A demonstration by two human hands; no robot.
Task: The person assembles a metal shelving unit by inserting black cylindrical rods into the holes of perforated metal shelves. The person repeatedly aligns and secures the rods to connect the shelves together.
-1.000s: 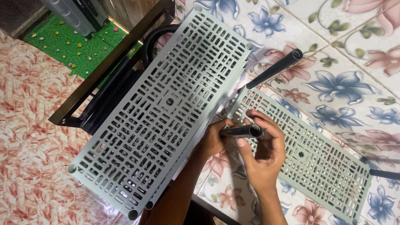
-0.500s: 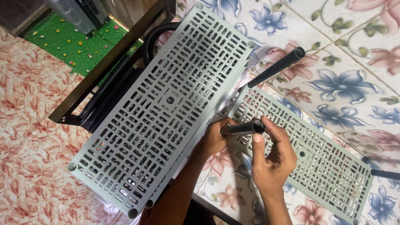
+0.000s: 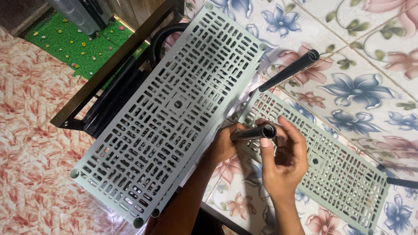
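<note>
- My right hand (image 3: 283,163) pinches the open end of the dark tube (image 3: 252,132), thumb and fingertips curled round it.
- The tube lies left to right; my left hand (image 3: 224,143) wraps its left end, above the lower shelf panel (image 3: 339,182).

I see no package, no label, no sign and no screen anywhere in my view.

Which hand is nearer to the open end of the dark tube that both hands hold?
Right. The right hand has its thumb at the open end of the dark tube. The left hand grips the tube's other end, beside the large grey shelf panel.
</note>
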